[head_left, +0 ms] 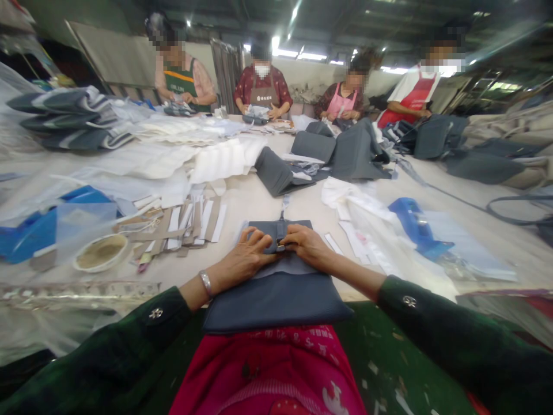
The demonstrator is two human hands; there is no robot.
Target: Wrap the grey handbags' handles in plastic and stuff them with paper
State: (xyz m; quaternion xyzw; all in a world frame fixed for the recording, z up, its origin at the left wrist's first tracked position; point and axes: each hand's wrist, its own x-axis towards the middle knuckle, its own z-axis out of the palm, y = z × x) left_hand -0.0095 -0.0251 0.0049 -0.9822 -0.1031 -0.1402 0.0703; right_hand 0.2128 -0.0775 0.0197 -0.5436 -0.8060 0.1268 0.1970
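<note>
Now my right hand [307, 245] has its fingers pinched on the buckle [280, 246] of the bag [276, 302], which overhangs the table's [242, 202] near edge; my left [246, 256], half curled, touches it, its grip unclear.

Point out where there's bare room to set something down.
Bare table shows between the strip pile and the folded dark panel, beyond the left hand; another patch lies right, between the blue dispenser and the dark strap. Left of the strip pile is crowded: bowl, plastic sheet.
</note>
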